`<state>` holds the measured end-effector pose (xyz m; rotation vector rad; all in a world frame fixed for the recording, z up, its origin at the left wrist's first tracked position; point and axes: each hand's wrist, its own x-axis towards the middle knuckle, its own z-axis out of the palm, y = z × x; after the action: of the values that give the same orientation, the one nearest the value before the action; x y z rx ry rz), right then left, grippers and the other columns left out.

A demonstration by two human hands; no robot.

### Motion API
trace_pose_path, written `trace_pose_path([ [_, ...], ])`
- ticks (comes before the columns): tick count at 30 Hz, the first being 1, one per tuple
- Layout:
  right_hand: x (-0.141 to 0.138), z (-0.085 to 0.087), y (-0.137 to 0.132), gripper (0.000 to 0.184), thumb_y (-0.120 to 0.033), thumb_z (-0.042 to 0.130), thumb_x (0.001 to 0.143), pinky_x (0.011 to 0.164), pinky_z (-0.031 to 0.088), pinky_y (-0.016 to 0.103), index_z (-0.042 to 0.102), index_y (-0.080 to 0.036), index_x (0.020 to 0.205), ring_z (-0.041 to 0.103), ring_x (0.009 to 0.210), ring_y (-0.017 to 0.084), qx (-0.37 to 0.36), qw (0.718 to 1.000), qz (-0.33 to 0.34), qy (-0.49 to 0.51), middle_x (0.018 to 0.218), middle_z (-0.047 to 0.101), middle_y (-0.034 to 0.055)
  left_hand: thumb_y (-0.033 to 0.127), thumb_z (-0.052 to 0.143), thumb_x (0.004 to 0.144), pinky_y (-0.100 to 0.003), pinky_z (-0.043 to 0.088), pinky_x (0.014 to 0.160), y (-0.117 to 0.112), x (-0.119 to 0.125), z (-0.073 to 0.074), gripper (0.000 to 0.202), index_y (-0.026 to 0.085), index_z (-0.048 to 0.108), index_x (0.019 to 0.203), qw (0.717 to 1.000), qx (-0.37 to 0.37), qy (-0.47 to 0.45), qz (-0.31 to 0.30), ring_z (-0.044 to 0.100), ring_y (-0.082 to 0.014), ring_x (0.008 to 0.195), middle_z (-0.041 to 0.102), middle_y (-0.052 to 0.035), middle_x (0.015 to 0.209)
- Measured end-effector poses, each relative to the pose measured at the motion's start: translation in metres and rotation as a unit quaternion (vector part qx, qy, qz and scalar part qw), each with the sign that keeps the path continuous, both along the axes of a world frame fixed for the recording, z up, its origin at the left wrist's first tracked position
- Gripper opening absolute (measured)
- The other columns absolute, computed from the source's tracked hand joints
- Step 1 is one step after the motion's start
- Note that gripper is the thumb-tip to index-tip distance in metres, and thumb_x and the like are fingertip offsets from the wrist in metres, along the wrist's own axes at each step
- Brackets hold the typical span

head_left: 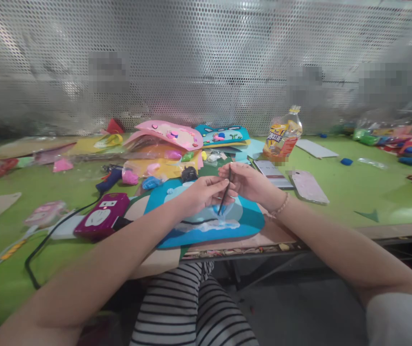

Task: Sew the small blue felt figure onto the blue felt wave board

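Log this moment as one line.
left hand: pinching thin black strip | right hand: pinching same strip | below: blue foam craft board

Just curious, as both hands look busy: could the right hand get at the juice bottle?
Probably yes. The juice bottle stands just beyond the right hand, with only a flat booklet lying between them. But its fingers pinch a thin black strip together with the left hand.

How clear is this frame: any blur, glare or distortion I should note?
Head view: soft all over and blurrier toward the edges; the left hand and right hand, pinching the black strip, are the clearest part. Head view: the wide lens bows the table and the mesh wall; glare streaks and pixelated patches sit on that wall.
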<state>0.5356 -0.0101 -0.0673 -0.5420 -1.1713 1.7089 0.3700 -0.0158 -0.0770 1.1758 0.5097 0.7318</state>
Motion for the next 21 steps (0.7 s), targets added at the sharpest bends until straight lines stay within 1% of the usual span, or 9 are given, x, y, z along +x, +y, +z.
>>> trace_pose_path([
  [3, 0.0, 0.0, 0.001, 0.01, -0.022, 0.06, 0.08, 0.047, 0.048, 0.019, 0.066, -0.014, 0.082, 0.052, 0.047, 0.006, -0.018, 1.0, -0.015, -0.002, 0.076, 0.069, 0.0022, 0.034, 0.07, 0.073, -0.031, 0.052, 0.072, -0.001, -0.001, 0.001, 0.026, 0.01, 0.064, 0.083, 1.0, 0.011, 0.011, -0.007, 0.065, -0.0138, 0.068, 0.068, -0.0066, 0.08],
  [5, 0.0, -0.001, 0.001, 0.009, -0.022, 0.061, 0.08, 0.048, 0.048, 0.018, 0.066, -0.014, 0.081, 0.054, 0.05, 0.006, -0.015, 1.0, -0.017, 0.0, 0.078, 0.069, 0.0023, 0.034, 0.07, 0.074, -0.031, 0.052, 0.073, 0.0, -0.002, 0.0, 0.026, 0.011, 0.064, 0.084, 1.0, 0.014, 0.019, -0.015, 0.065, -0.0142, 0.069, 0.068, -0.0072, 0.082],
  [9, 0.0, -0.005, 0.002, 0.011, -0.026, 0.065, 0.077, 0.043, 0.045, 0.019, 0.063, -0.016, 0.074, 0.052, 0.048, 0.006, 0.006, 1.0, -0.003, 0.004, 0.075, 0.067, 0.0002, 0.033, 0.069, 0.075, -0.03, 0.052, 0.074, 0.003, -0.002, -0.002, 0.027, 0.012, 0.065, 0.09, 0.999, 0.016, 0.025, -0.03, 0.066, -0.014, 0.07, 0.069, -0.0074, 0.085],
  [12, 0.001, -0.007, 0.004, 0.013, -0.027, 0.067, 0.077, 0.043, 0.044, 0.018, 0.061, -0.017, 0.071, 0.051, 0.047, 0.006, 0.009, 1.0, 0.003, 0.008, 0.071, 0.066, -0.0014, 0.032, 0.069, 0.075, -0.03, 0.052, 0.073, 0.003, -0.001, -0.004, 0.024, 0.012, 0.064, 0.088, 0.999, 0.009, 0.022, -0.034, 0.066, -0.0141, 0.071, 0.07, -0.0078, 0.085],
  [15, 0.002, -0.007, 0.005, 0.012, -0.026, 0.067, 0.076, 0.042, 0.042, 0.018, 0.063, -0.016, 0.07, 0.051, 0.046, 0.006, 0.022, 1.0, 0.01, 0.008, 0.071, 0.067, -0.001, 0.03, 0.069, 0.076, -0.03, 0.052, 0.073, 0.002, 0.001, -0.006, 0.022, 0.011, 0.064, 0.085, 0.999, 0.002, 0.021, -0.028, 0.067, -0.015, 0.07, 0.07, -0.0085, 0.083],
  [18, 0.003, -0.005, 0.005, 0.013, -0.028, 0.066, 0.076, 0.042, 0.042, 0.019, 0.067, -0.015, 0.077, 0.052, 0.047, 0.007, 0.033, 0.999, 0.021, -0.004, 0.072, 0.067, 0.0013, 0.031, 0.067, 0.077, -0.031, 0.053, 0.072, 0.001, 0.002, -0.008, 0.022, 0.01, 0.063, 0.082, 0.999, -0.007, 0.028, -0.027, 0.067, -0.0156, 0.068, 0.07, -0.0096, 0.08],
  [21, 0.003, -0.004, 0.004, 0.022, -0.033, 0.062, 0.078, 0.044, 0.044, 0.022, 0.068, -0.014, 0.088, 0.052, 0.049, 0.009, 0.026, 0.998, 0.053, -0.012, 0.069, 0.066, 0.0016, 0.03, 0.067, 0.078, -0.03, 0.053, 0.071, 0.002, 0.002, -0.009, 0.021, 0.01, 0.062, 0.081, 1.0, -0.009, 0.015, -0.023, 0.067, -0.015, 0.068, 0.07, -0.01, 0.082],
])
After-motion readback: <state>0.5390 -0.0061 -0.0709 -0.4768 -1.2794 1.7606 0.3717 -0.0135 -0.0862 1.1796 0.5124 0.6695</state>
